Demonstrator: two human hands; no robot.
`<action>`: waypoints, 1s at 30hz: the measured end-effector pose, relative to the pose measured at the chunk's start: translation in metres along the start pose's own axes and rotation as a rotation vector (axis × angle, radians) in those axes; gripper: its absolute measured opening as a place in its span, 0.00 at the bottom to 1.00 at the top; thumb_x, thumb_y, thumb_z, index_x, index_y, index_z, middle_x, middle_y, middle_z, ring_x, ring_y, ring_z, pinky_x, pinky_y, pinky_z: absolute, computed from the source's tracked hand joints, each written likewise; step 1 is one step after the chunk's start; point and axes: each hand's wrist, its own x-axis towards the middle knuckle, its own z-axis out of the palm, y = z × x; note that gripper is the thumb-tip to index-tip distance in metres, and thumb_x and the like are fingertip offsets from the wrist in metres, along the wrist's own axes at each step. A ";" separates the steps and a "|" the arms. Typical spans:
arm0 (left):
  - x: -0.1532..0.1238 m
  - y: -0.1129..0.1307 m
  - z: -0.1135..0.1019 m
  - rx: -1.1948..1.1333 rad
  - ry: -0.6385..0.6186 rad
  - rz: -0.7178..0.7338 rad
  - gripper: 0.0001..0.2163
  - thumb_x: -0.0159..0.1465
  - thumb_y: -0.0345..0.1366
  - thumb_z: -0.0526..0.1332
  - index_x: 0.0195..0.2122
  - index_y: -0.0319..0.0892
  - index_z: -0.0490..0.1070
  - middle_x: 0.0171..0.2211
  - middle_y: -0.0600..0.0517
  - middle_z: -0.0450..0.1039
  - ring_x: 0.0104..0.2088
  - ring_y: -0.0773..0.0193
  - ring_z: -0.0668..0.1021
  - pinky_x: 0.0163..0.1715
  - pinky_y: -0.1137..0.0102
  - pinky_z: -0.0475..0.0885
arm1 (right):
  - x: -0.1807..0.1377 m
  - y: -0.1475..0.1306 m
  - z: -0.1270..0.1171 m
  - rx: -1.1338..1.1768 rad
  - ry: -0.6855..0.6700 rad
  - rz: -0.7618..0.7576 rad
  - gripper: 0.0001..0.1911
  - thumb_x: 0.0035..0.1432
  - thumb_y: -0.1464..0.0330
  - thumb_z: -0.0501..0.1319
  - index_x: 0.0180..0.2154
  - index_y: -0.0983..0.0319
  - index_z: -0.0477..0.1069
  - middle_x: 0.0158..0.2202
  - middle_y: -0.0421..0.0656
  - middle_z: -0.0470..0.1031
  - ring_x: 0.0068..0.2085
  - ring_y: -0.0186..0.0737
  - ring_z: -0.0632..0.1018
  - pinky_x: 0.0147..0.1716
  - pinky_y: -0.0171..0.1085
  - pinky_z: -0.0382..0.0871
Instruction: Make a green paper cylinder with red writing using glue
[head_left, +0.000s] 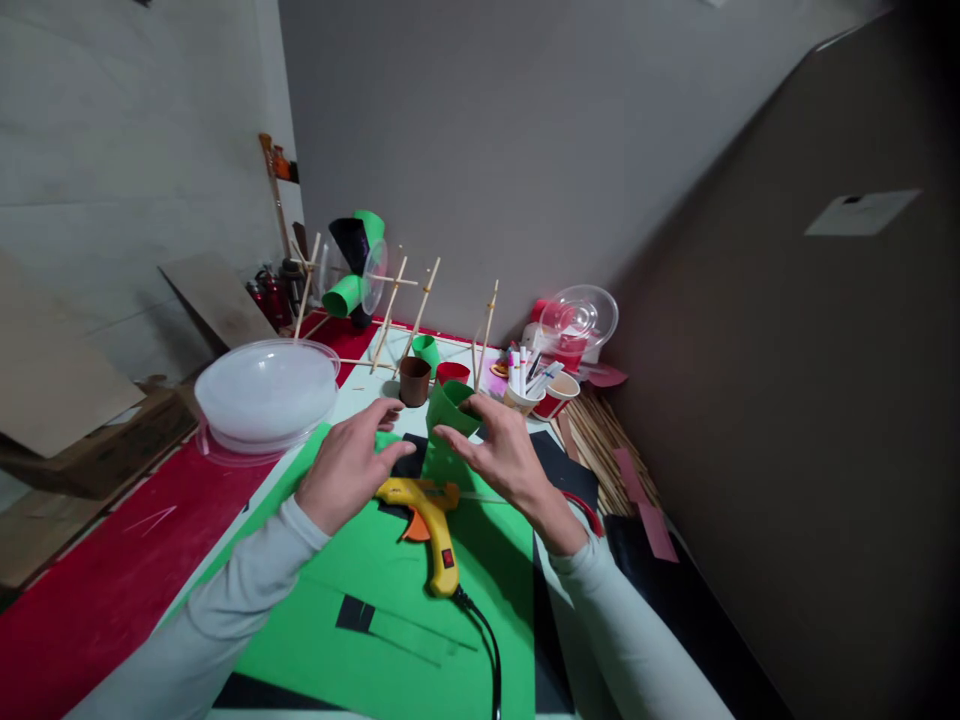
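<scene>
My right hand [504, 452] grips a green paper cup [444, 408] by its rim, thumb on the near side. To its left, my left hand [346, 462] is open with curved fingers and holds nothing. Below the hands a yellow glue gun [435, 525] lies on a large green sheet [300, 580], its black cord running toward me. A small black paper piece [355, 614] lies on the sheet. Behind the held cup stand a brown paper cup [415, 382], a red cup [453, 373] and another green paper cup [427, 350].
Stacked clear plastic bowls [266, 395] stand on the left. At the back left, a wheel of green and black paper cups [352, 265] rests among wooden stick frames [422, 305]. Markers [523, 372] stand in a cup at right, beside loose wooden sticks [607, 455].
</scene>
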 end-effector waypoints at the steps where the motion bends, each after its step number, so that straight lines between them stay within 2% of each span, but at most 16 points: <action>1: -0.001 0.002 0.003 -0.089 -0.018 -0.035 0.24 0.54 0.39 0.68 0.51 0.42 0.70 0.45 0.39 0.79 0.50 0.41 0.79 0.54 0.44 0.69 | 0.000 -0.005 -0.005 0.024 0.031 -0.020 0.14 0.60 0.58 0.68 0.38 0.61 0.72 0.35 0.44 0.78 0.33 0.41 0.76 0.33 0.37 0.67; 3: -0.003 0.005 0.008 -0.283 -0.074 -0.094 0.29 0.53 0.42 0.69 0.55 0.41 0.66 0.40 0.43 0.81 0.44 0.46 0.82 0.48 0.49 0.74 | -0.003 -0.014 -0.011 0.071 0.077 -0.064 0.14 0.61 0.56 0.68 0.38 0.60 0.72 0.34 0.43 0.78 0.32 0.41 0.76 0.32 0.36 0.68; 6: -0.007 0.011 0.014 -0.544 -0.124 -0.149 0.32 0.52 0.43 0.70 0.57 0.42 0.64 0.35 0.49 0.81 0.38 0.54 0.83 0.44 0.58 0.76 | -0.007 -0.025 -0.015 0.129 0.113 -0.127 0.14 0.65 0.56 0.64 0.36 0.60 0.71 0.31 0.42 0.77 0.30 0.39 0.75 0.30 0.35 0.68; 9: -0.010 0.014 0.017 -0.716 -0.096 -0.179 0.32 0.51 0.41 0.73 0.57 0.44 0.64 0.33 0.53 0.80 0.35 0.60 0.82 0.41 0.66 0.75 | -0.010 -0.033 -0.018 0.169 0.130 -0.175 0.14 0.66 0.57 0.63 0.36 0.60 0.71 0.31 0.41 0.77 0.29 0.38 0.75 0.30 0.35 0.68; 12: -0.011 0.015 0.017 -0.818 -0.071 -0.191 0.32 0.50 0.36 0.75 0.56 0.45 0.66 0.32 0.55 0.80 0.33 0.64 0.81 0.38 0.71 0.73 | -0.011 -0.034 -0.021 0.191 0.134 -0.209 0.15 0.63 0.55 0.66 0.39 0.60 0.72 0.34 0.43 0.79 0.33 0.40 0.77 0.33 0.36 0.70; 21: -0.013 0.016 0.017 -0.946 -0.096 -0.213 0.32 0.51 0.32 0.76 0.57 0.44 0.69 0.36 0.52 0.81 0.37 0.60 0.82 0.40 0.69 0.74 | -0.012 -0.029 -0.024 0.208 0.116 -0.222 0.13 0.63 0.57 0.66 0.37 0.60 0.72 0.32 0.41 0.77 0.31 0.39 0.75 0.31 0.36 0.69; 26: -0.011 0.018 0.015 -1.029 -0.091 -0.197 0.30 0.54 0.39 0.75 0.57 0.44 0.70 0.44 0.48 0.82 0.43 0.59 0.82 0.40 0.70 0.76 | -0.013 -0.032 -0.026 0.210 0.105 -0.241 0.14 0.62 0.57 0.67 0.39 0.60 0.73 0.35 0.43 0.77 0.35 0.41 0.77 0.34 0.36 0.71; 30: -0.011 0.018 0.014 -1.077 -0.104 -0.212 0.30 0.52 0.40 0.77 0.55 0.42 0.71 0.45 0.46 0.82 0.40 0.60 0.83 0.38 0.71 0.76 | -0.013 -0.033 -0.027 0.209 0.091 -0.266 0.12 0.61 0.60 0.69 0.38 0.60 0.72 0.34 0.42 0.77 0.35 0.40 0.77 0.33 0.36 0.70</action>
